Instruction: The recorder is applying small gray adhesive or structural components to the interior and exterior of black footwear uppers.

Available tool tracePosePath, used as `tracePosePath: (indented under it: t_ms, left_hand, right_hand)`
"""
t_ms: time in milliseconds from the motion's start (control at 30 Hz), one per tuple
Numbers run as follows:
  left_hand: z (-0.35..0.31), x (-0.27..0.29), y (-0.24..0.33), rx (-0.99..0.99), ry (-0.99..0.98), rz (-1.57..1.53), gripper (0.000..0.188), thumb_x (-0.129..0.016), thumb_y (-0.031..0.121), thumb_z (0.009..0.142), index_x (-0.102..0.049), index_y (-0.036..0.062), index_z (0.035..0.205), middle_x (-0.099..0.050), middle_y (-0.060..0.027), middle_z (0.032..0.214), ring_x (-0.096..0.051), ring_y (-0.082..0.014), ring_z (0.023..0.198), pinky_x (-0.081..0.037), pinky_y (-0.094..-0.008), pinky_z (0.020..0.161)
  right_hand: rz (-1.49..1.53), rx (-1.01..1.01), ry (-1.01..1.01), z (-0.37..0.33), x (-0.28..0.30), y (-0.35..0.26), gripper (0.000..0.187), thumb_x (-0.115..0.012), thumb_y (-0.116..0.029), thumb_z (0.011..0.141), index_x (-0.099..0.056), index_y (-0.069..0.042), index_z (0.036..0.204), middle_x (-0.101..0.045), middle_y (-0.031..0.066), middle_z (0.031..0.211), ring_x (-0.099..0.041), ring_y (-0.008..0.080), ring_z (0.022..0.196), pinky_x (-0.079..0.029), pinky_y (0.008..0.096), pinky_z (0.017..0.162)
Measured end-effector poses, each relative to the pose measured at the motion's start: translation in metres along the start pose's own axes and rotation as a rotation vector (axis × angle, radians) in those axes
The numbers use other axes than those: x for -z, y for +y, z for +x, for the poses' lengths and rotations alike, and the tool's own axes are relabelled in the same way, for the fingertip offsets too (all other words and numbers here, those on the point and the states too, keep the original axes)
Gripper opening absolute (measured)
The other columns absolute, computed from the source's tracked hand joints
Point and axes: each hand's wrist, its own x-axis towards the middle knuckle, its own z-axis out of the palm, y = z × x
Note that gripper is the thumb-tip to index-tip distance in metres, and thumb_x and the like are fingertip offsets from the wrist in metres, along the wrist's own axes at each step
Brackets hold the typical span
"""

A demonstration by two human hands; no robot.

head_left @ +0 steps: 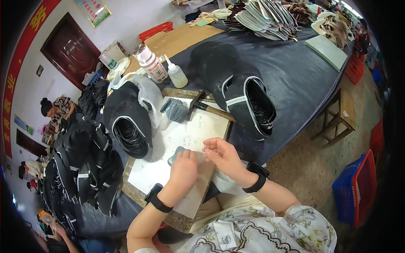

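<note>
My left hand [184,169] rests over the white-topped work board [147,179] with its fingers curled down. A small grey-blue piece [175,155] sticks out past those fingers, which close on it. Just to the right, my right hand [222,155] hovers with curved fingers and thumb apart, and I see nothing in it. At the board's far side stand a stack of small grey pieces [175,110] and a hammer [206,107] with a wooden handle. Nested black shoe uppers with light trim flank the board, one stack [128,130] left and another [249,99] right.
A white-capped bottle [149,63] and a squeeze bottle [177,75] stand behind the board. More black uppers [82,164] pile up at left. Light layered pieces [270,19] lie at the far end. A wooden stool [337,118] and a blue basket [348,192] are at right.
</note>
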Motion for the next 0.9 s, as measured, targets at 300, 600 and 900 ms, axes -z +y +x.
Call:
tracePosePath:
  t_ms: [300,600,900]
  left_hand:
    - [-0.006,0.025,-0.014,0.214,0.048,-0.117,0.015,-0.056,0.003,0.068,-0.054,-0.0006,0.083,-0.056,-0.0167,0.081,-0.055,-0.0338,0.081,-0.047,-0.0414,0.068]
    - [-0.005,0.017,-0.021,0.162,0.081,-0.095,0.009,-0.059,0.001,0.07,-0.058,-0.0025,0.079,-0.06,-0.0119,0.081,-0.062,-0.0228,0.072,-0.049,-0.0288,0.059]
    - [0.004,0.048,0.027,0.214,0.017,-1.227,0.014,-0.054,-0.003,0.082,-0.056,-0.0037,0.096,-0.06,-0.0046,0.083,-0.057,-0.0086,0.074,-0.048,-0.0216,0.069]
  right_hand:
    - [0.064,-0.165,-0.159,-0.006,0.018,0.005,0.018,-0.053,-0.008,0.089,-0.057,0.002,0.103,-0.062,0.005,0.087,-0.058,0.0087,0.079,-0.048,0.0229,0.072]
    - [0.066,-0.232,-0.192,-0.005,0.03,0.004,0.016,-0.054,-0.01,0.089,-0.056,0.003,0.099,-0.06,0.0042,0.085,-0.057,0.0091,0.079,-0.049,0.023,0.07]
    - [-0.129,0.032,-0.164,-0.01,0.012,-0.038,0.009,-0.057,-0.004,0.086,-0.049,0.002,0.085,-0.057,0.0041,0.077,-0.058,0.0079,0.067,-0.049,0.022,0.059]
